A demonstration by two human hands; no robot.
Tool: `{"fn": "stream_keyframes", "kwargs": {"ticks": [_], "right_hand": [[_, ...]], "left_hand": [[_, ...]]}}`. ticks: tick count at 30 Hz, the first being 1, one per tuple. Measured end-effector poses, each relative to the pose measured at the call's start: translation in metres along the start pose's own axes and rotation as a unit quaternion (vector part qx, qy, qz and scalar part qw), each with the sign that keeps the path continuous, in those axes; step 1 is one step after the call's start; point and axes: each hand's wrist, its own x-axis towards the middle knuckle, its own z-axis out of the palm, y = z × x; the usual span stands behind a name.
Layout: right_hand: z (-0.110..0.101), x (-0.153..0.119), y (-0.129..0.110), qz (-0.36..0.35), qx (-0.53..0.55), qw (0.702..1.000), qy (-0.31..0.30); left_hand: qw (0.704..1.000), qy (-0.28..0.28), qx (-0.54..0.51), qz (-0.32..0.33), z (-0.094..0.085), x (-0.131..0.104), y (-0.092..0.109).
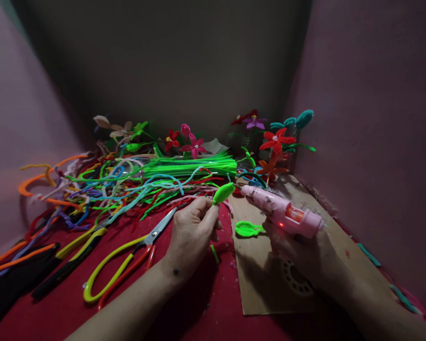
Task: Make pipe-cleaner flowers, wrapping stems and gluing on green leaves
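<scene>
Between the thumb and fingers of my left hand is a bright green fuzzy leaf, tilted up to the right. My right hand is wrapped round the handle of a pink glue gun with a small red light lit on its side. The gun's nozzle points left and ends close to the leaf's upper tip; whether they touch is hard to tell. A second green leaf piece lies on the wooden board below the gun.
Yellow-and-red-handled scissors and pliers lie at the left on the red cloth. Behind are tangled coloured pipe cleaners, a green bundle and fuzzy flowers. Pink walls stand on both sides.
</scene>
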Motion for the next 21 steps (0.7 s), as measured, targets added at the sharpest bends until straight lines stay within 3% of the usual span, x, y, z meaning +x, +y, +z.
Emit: {"fn": "stream_keyframes", "kwargs": {"ticks": [13,21], "right_hand": [[-0.0017,0.0004,0.0033,-0.04,0.004,0.999,-0.03],[-0.002,-0.0015,0.0066,-0.018,-0.003,0.999,-0.034]], "left_hand": [[1.0,0.002,0.016,0.017,0.0015,0.001,-0.001],[0.999,0.004,0.027,0.03,0.0008,-0.0003,-0.0034]]}}
